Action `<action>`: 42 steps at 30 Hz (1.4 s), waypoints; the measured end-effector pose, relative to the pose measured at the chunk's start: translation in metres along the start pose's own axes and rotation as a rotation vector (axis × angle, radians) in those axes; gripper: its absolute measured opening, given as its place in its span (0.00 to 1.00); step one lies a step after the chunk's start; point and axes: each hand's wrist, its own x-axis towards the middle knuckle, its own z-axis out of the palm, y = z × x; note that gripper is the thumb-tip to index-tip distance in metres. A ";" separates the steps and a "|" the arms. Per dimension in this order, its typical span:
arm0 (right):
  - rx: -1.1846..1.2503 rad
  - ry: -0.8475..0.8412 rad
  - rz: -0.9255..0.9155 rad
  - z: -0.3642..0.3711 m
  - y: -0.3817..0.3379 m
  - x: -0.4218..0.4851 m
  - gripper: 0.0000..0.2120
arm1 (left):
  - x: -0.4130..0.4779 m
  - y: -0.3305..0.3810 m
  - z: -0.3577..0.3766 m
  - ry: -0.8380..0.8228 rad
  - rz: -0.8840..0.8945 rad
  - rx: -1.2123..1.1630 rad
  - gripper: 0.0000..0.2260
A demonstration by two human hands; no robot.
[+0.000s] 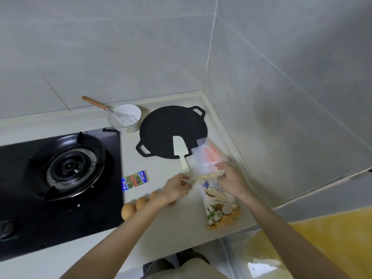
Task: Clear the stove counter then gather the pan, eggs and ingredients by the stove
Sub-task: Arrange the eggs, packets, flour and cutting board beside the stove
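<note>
Our left hand hovered low over the worktop, its fingers curled towards a pale strip at the near edge of a clear bag. Motion blur kept us from telling whether it gripped anything. Our right hand was just beside it, thumb and bent fingers closed on the near end of that same bag, which bore orange print.

The bag's far end overlapped the rim of the pan, a flat black griddle with two loop handles, lying on the worktop just beyond both hands. A white spatula rested on the pan, its handle pointing back towards our left hand.

Below our right hand lay a coconut packet, fastened at the top with a small blue clip.

Three brown eggs sat in a row to the left of our left wrist, partly hidden by the forearm, close to the edge of the gas stove. A small blue butter packet lay between the eggs and the pan. Near the wall stood a white bowl holding a whisk with a wooden handle.
</note>
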 end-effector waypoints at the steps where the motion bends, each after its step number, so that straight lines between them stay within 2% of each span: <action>1: 0.017 -0.004 -0.023 0.001 -0.006 0.005 0.21 | 0.001 0.001 -0.009 0.040 0.013 -0.012 0.15; 6: 0.086 -0.063 -0.077 0.016 -0.039 0.035 0.17 | 0.009 0.002 -0.055 0.226 0.009 -0.143 0.13; 10: 0.056 -0.132 -0.070 0.035 -0.063 0.061 0.17 | 0.016 -0.009 -0.087 0.285 -0.046 -0.233 0.20; 14: -0.084 -0.156 -0.080 0.057 -0.080 0.080 0.21 | 0.026 -0.018 -0.106 0.320 -0.135 -0.338 0.20; 20: -0.295 -0.170 -0.091 0.081 -0.089 0.099 0.26 | 0.040 -0.031 -0.125 0.324 -0.219 -0.620 0.29; 24: -0.273 -0.158 -0.075 0.082 -0.087 0.113 0.26 | 0.051 -0.031 -0.128 0.279 -0.190 -0.628 0.21; 27: -0.266 -0.174 -0.079 0.082 -0.088 0.121 0.28 | 0.060 -0.033 -0.127 0.328 -0.189 -0.643 0.24; 31: -0.265 -0.210 -0.081 0.084 -0.093 0.128 0.31 | 0.066 -0.033 -0.132 0.345 -0.179 -0.612 0.23; 36: -0.274 -0.241 -0.080 0.085 -0.099 0.131 0.32 | 0.068 -0.042 -0.139 0.334 -0.215 -0.614 0.30; 42: -0.190 -0.224 -0.071 0.080 -0.105 0.125 0.31 | 0.059 -0.041 -0.142 0.293 -0.191 -0.617 0.27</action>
